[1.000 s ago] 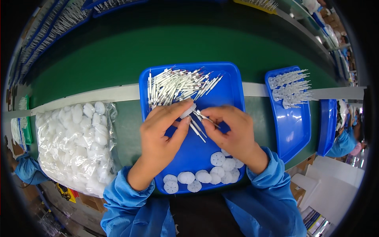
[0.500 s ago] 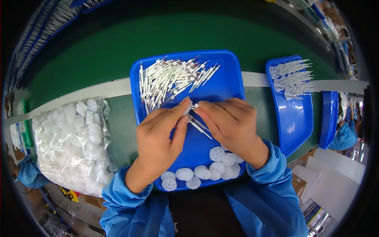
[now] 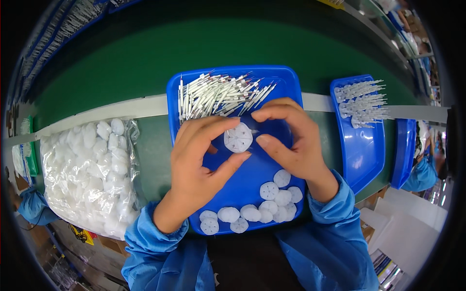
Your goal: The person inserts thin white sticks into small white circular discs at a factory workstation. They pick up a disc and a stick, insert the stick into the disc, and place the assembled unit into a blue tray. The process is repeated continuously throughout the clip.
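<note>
My left hand (image 3: 199,155) pinches a round white plastic disc (image 3: 238,137) by its edge, its face with small holes turned up. Just right of it, my right hand (image 3: 293,143) has thumb and forefinger spread apart, with nothing held that I can see. Something small, pale and blurred pokes out at the disc's right edge. Below both hands lies a blue tray (image 3: 284,72). A heap of thin white sticks (image 3: 218,94) with dark reddish tips fills its far part. Loose white discs (image 3: 268,190) are scattered along its near right edge and near side.
A clear plastic bag (image 3: 90,174) stuffed with white plastic pieces lies at the left. To the right, a smaller blue tray (image 3: 361,155) holds rows of white discs with sticks (image 3: 361,102) standing out. Another person's blue sleeve (image 3: 420,174) shows at the far right.
My right hand has drawn back from the disc and opened. The disc has turned its holed face up, and the sticks that hung below it are out of sight.
</note>
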`<state>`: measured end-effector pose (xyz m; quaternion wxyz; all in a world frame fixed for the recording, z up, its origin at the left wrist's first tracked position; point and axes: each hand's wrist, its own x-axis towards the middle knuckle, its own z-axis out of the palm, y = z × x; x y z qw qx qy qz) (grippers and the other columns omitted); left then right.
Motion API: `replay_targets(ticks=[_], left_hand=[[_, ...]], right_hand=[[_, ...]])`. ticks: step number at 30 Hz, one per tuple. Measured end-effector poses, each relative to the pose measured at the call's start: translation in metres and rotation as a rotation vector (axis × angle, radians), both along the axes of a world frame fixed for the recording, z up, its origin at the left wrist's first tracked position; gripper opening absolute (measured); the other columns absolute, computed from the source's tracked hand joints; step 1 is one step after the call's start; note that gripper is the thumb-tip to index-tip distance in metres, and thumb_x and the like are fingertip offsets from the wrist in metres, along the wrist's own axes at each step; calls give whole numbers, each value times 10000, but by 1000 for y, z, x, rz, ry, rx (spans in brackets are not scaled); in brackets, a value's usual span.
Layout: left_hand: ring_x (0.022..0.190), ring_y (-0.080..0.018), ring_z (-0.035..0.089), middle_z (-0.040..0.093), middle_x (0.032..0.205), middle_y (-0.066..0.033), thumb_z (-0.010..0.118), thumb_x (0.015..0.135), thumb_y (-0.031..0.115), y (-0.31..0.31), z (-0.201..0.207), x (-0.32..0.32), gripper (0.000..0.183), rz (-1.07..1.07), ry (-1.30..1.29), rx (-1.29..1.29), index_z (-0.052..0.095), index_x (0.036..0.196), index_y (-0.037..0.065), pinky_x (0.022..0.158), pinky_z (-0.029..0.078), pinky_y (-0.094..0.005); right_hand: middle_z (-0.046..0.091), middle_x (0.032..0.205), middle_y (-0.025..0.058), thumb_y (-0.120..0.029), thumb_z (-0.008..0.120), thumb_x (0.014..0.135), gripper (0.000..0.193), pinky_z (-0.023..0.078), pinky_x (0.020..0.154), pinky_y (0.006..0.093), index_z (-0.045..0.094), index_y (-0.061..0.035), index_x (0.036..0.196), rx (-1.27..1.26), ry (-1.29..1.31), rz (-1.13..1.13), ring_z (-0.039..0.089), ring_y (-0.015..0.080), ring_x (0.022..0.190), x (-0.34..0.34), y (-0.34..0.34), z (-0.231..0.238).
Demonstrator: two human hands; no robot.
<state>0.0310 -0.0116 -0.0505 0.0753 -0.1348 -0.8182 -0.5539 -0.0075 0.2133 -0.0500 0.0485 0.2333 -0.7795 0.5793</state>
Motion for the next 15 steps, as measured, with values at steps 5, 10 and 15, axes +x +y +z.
replay_targets(ticks=[5, 10, 15], left_hand=[[1081, -272, 680, 722, 1228, -80, 927, 737, 29, 4, 1, 2, 546, 16, 134, -118, 791, 1262, 81, 875, 552, -367], [1082, -276, 681, 719, 1216, -78, 920, 722, 10, 6, 3, 3, 570, 0, 113, -82, 790, 1275, 68, 926, 539, -382], [1064, -274, 682, 720, 1227, -71, 917, 726, 25, 4, -3, 1, 556, 5, 242, -143, 792, 1265, 79, 881, 555, -378]], right_hand=[[752, 1003, 39, 24, 792, 945, 313, 576, 849, 299, 730, -19, 1248, -141, -289, 117, 704, 109, 967, 9, -1, -3], [753, 1022, 44, 29, 788, 952, 276, 575, 851, 279, 714, -6, 1216, -227, -343, 119, 708, 104, 931, 9, 0, -6], [742, 1027, 38, 30, 794, 942, 286, 573, 868, 287, 692, -13, 1206, -217, -315, 148, 708, 103, 948, 11, -3, -7]])
